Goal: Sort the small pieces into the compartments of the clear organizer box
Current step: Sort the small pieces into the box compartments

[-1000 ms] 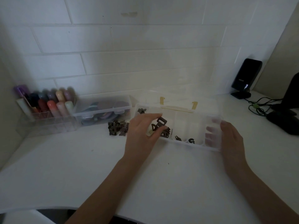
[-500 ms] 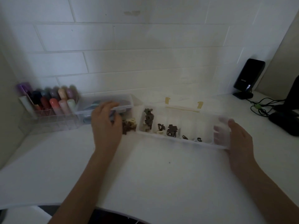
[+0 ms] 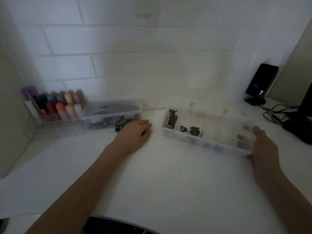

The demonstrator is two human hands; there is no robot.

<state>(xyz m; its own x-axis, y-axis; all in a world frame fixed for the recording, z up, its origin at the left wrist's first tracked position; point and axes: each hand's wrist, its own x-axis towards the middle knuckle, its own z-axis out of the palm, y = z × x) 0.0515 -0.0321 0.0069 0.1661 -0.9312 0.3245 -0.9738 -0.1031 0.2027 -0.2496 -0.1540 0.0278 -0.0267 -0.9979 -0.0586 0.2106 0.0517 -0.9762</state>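
Left hand [image 3: 135, 132] lies palm-down on the white desk [image 3: 168, 183], covering the loose dark pieces [image 3: 118, 127]; whether its fingers hold any cannot be determined. Right hand [image 3: 260, 144] grips the right end of the clear organizer box [image 3: 207, 146], fingers visible through the wall. Organizer box sits at 1 o'clock, lid open, dark sorted pieces [image 3: 173, 118] in its left compartments. At 10 o'clock: marker tray [image 3: 55, 122] and closed clear case [image 3: 112, 114].
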